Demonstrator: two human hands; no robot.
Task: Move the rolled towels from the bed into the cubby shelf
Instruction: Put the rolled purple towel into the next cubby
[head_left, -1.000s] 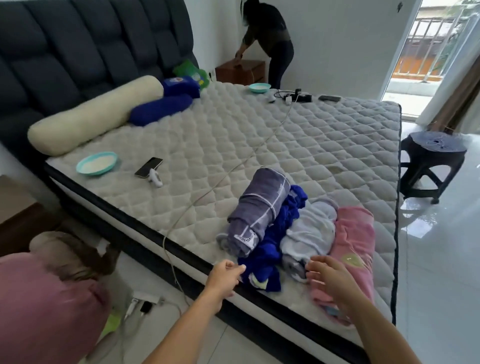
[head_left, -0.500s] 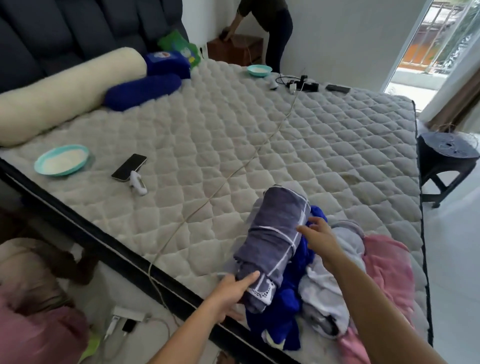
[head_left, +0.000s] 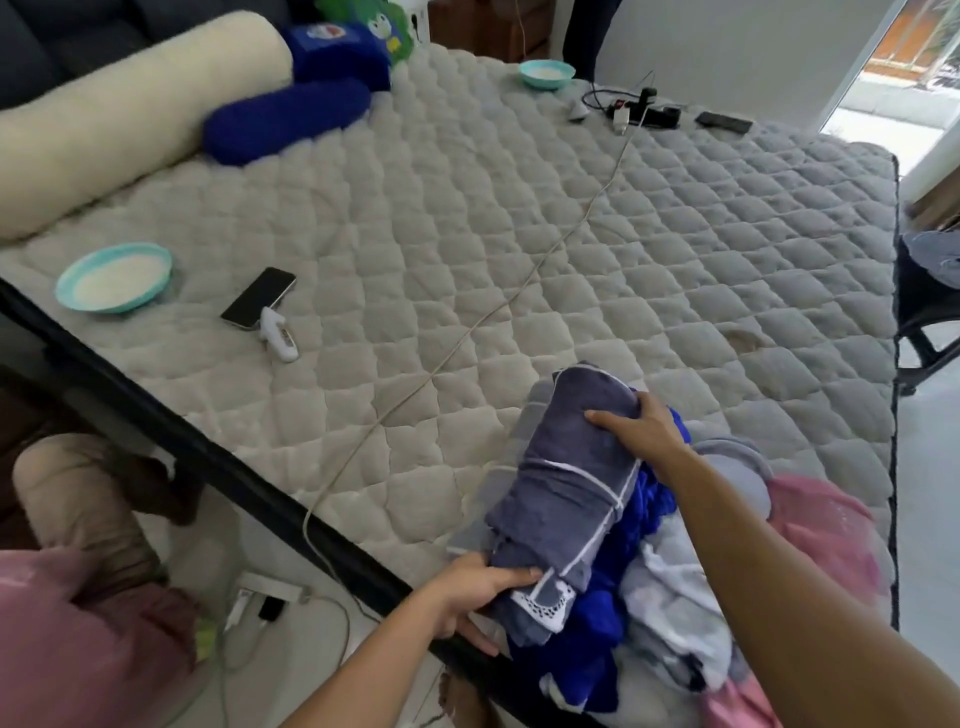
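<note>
The grey-blue rolled towel (head_left: 566, 478) lies in the lower right of the frame, at the near edge of the mattress (head_left: 467, 234), with its long axis running from lower left to upper right, slightly away from the camera. Both hands are on it, one at each end. The left hand (head_left: 467, 597) clamps the near end, thumb on top by the white lace trim and the remaining fingers tucked underneath; the right hand (head_left: 644, 431) presses over the far end with its fingers curled round the roll. Since the hands bracket the long axis, the lift (my reading of the next move) looks like a straight raise, keeping the roll level so it does not unwind.

Just right of it and touching lie a bright blue towel (head_left: 608, 613), a pale grey-white towel (head_left: 685, 623) and a pink towel (head_left: 821, 535), all still on the bed, so the task appears to be early. No cubby shelf shows anywhere in the frame.

The mattress is bare and quilted. A thin cable (head_left: 493, 317) crosses it diagonally and passes just left of the roll, near enough to snag. In the left of the frame sit a teal bowl (head_left: 114, 278) and a phone (head_left: 258, 298); a cream bolster (head_left: 130, 135) fills the upper left. The floor is pale tile, with daylight at the upper right.
</note>
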